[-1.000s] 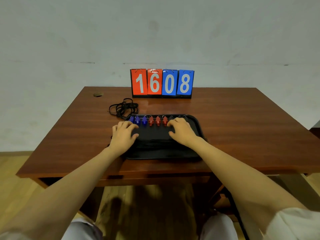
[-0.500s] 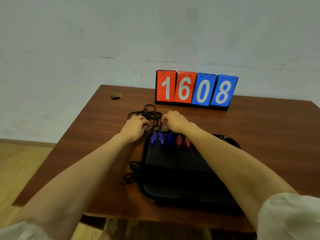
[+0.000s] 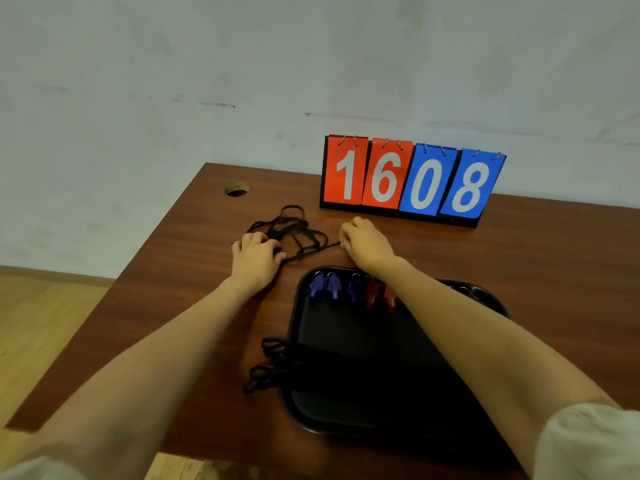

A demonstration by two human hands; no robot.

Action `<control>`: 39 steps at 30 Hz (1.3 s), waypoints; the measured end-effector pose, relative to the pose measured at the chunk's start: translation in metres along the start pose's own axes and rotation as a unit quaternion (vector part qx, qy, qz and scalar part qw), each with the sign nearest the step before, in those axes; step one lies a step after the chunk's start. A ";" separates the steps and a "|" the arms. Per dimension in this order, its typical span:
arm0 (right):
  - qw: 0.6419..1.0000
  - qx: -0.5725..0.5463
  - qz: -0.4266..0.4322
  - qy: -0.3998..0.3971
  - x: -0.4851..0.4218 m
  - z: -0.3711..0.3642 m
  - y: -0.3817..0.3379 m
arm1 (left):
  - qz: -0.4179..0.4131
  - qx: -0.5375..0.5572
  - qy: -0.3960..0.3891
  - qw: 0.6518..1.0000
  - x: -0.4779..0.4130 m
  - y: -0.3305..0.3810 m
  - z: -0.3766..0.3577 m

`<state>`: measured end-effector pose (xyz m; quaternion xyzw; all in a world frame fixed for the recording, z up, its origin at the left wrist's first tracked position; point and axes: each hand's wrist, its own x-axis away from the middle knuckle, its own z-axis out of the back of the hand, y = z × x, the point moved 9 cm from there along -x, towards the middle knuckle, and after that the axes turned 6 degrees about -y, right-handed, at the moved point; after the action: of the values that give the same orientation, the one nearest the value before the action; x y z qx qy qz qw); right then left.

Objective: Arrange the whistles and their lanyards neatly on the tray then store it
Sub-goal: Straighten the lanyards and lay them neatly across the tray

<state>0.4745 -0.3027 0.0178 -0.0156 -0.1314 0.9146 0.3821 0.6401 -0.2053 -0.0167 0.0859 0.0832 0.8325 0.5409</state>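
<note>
Clearly the loose lanyards (image 3: pixel 298 233) are the thing to deal with now: a tangle of thin black cords that lies on the table (image 3: pixel 173 306), just beyond the far left corner of the tray (image 3: pixel 346 337) and in front of the flip scoreboard (image 3: pixel 408 181). I judge them very light, soft and limp. They will not keep any shape when lifted, and one loop will easily pull the others with it, so it is better to take one strand near its end and draw it out slowly than to grab the whole pile. The right hand (image 3: pixel 367 247) does about this: its fingers (image 3: pixel 346 233) are pressed together and pinch a single strand at the right edge of the tangle. The left hand (image 3: pixel 256 261) rests on the left part of the tangle with the fingers bent down over the cords; whether it grips them or only holds them down, I cannot tell. The tray is black, shallow and looks stiff. Along its far wall stand blue whistles (image 3: pixel 325 291) and, beside them, red whistles (image 3: pixel 379 294), partly hidden by the right forearm. Across its middle lie arranged lanyards (image 3: pixel 266 368), whose looped ends hang over the left rim onto the table.
</note>
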 end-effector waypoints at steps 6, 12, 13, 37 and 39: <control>0.988 -0.085 0.052 0.121 0.022 0.070 -0.027 | -0.101 0.094 0.124 0.983 0.019 0.070 0.067; 0.969 -0.085 0.040 0.229 0.062 0.150 -0.042 | -0.129 0.193 0.084 0.969 0.031 0.118 0.105; 0.962 -0.093 0.023 0.256 0.069 0.166 -0.036 | -0.121 0.170 0.091 0.974 0.033 0.115 0.110; 0.925 -0.102 -0.191 0.312 0.237 0.249 0.108 | -0.203 0.127 0.036 0.970 0.123 0.120 0.181; 0.930 -0.089 -0.201 0.295 0.246 0.240 0.116 | -0.231 0.081 0.009 0.969 0.136 0.130 0.170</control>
<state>0.1892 -0.2628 0.2376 -0.2922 -0.0943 0.7575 0.5762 0.5106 -0.1252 0.1860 0.1004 0.1727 0.6759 0.7094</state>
